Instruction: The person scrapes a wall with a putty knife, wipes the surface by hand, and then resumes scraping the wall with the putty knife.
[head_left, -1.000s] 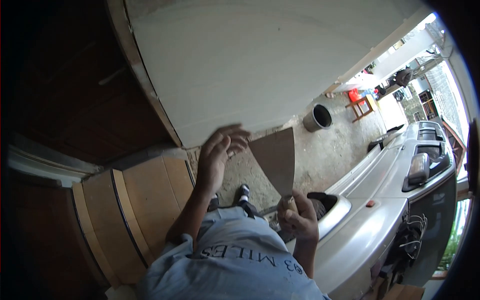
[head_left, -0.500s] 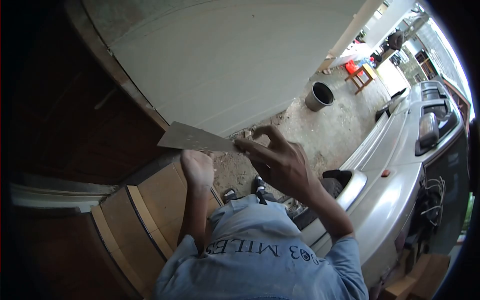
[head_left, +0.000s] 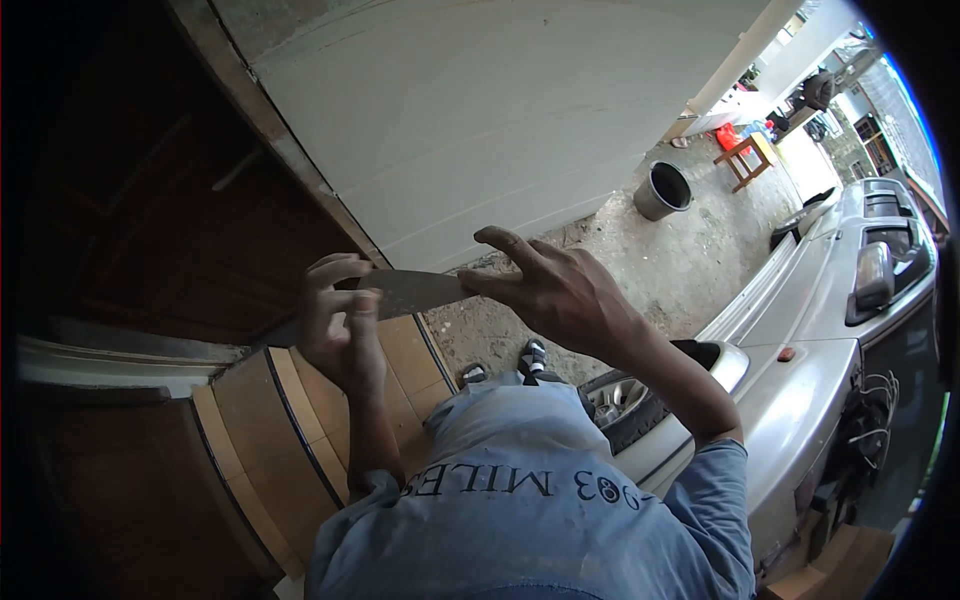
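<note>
A flat grey putty knife (head_left: 415, 290) is held crosswise in front of my chest, its wide end to the left. My right hand (head_left: 575, 300) grips its narrow end between thumb and fingers, with the index finger raised and bent away from it. My left hand (head_left: 342, 325) is closed at the wide end, fingers curled over the blade's edge and thumb up against it. The fingers hide that end, and the handle is mostly covered by my right hand.
A pale smooth wall (head_left: 460, 120) rises ahead, beside a dark wooden door (head_left: 150, 200). Tiled steps (head_left: 250, 410) lie at lower left. A silver car (head_left: 790, 370) stands close on the right. Farther off are a dark bucket (head_left: 662, 192) and a wooden stool (head_left: 748, 158).
My left hand has risen from below the blade to close around its wide end. The blade has turned and looks narrower. The view has shifted slightly.
</note>
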